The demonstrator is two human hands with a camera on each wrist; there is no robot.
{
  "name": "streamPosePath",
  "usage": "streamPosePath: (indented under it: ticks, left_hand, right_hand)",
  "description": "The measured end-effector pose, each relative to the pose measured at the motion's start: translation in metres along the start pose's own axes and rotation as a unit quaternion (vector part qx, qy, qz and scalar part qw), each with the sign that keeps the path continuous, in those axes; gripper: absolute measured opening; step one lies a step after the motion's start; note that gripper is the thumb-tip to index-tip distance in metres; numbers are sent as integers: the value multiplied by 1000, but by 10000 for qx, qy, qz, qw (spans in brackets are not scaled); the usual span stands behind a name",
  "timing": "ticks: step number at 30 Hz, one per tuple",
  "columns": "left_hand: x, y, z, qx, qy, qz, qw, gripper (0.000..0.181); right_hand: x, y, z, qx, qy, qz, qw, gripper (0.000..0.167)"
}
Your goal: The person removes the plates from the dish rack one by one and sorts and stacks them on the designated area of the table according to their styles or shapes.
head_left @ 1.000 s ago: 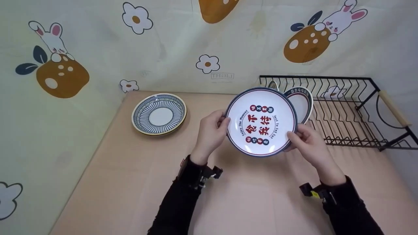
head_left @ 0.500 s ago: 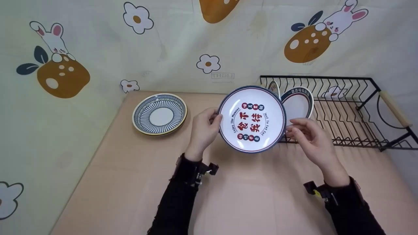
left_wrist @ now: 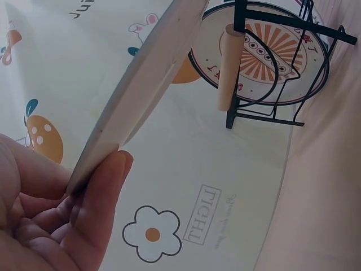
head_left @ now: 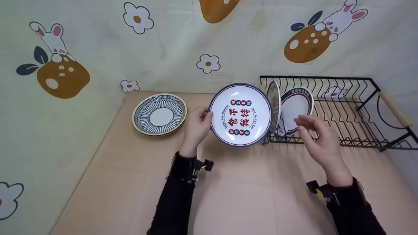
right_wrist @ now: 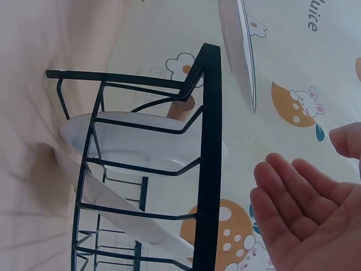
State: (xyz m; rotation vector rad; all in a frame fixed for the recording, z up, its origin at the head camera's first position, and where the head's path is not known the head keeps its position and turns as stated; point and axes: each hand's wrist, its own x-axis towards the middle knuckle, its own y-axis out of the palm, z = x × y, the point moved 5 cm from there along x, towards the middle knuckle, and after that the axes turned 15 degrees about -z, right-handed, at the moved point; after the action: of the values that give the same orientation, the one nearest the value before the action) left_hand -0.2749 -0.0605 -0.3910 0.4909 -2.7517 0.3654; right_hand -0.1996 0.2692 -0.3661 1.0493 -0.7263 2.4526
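Black sleeves (head_left: 173, 199) up close, then the right hand (head_left: 318, 138), fingers loose and holding nothing. Left hand (head_left: 197, 125) pinches the white plate (head_left: 240, 114) by its edge, up off the counter (head_left: 241, 195) near the black rack (head_left: 343, 142)'s left end; it's got big red Chinese characters plus "Enjoy The Moment" in small print. Two more plates (head_left: 295, 106) sit in the rack, lettering too small for me. Wall covering (left_wrist: 163, 175) behind says "LIGHT" and "Juice".

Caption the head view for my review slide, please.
Left hand holds a red-lettered plate by its rim; right hand hovers, holding nothing, near a black rack with two dishes.
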Motion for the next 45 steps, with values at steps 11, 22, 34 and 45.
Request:
streamPosePath:
  ticks: [11, 22, 34, 45]
  left_hand:
    - [12, -6, 22, 308, -253, -266, 9989, 17]
    - [18, -6, 40, 552, -357, -347, 9972, 17]
    - [22, -1, 62, 808, -501, -403, 9947, 16]
    - [24, 2, 75, 1372, -397, -398, 9890, 18]
  right_hand:
    - [3, -7, -6, -523, -311, -290, 9977, 41]
    - [7, -9, -15, -935, -355, -348, 9944, 40]
    - [14, -9, -24, -1152, -253, -258, 9927, 43]
    - [17, -9, -31, -1144, -269, -259, 9927, 44]
